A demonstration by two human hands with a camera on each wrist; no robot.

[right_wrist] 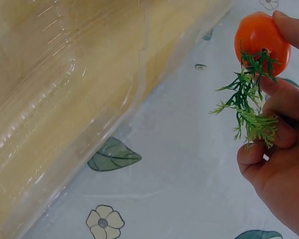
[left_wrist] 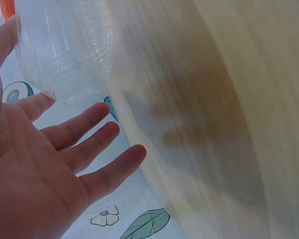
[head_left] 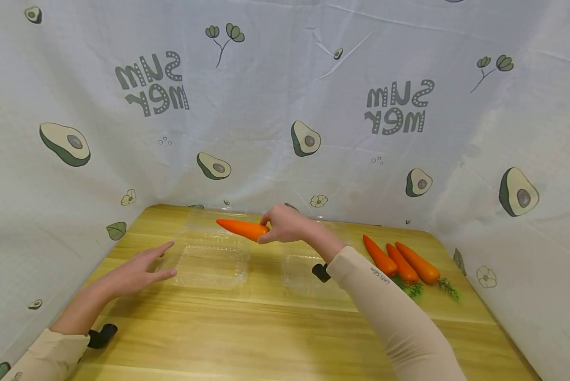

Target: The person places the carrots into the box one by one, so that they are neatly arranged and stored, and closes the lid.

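Note:
My right hand [head_left: 285,223] pinches an orange carrot [head_left: 242,228] by its thick top end, its tip pointing left. In the right wrist view the green leaves [right_wrist: 251,99] hang from the carrot's top beside the curled fingers. The carrot is held above the table, over the back right part of the left clear plastic container [head_left: 211,267]. To the left of that container, my left hand [head_left: 139,270] holds nothing, with its fingers spread. The left wrist view shows its fingertips [left_wrist: 132,155] apart, close to the container's side.
A second clear plastic container [head_left: 299,272] stands under my right forearm. Three more carrots [head_left: 379,255] with green tops lie at the right of the wooden table [head_left: 247,338]. A white printed cloth [head_left: 266,106] hangs behind and along both sides.

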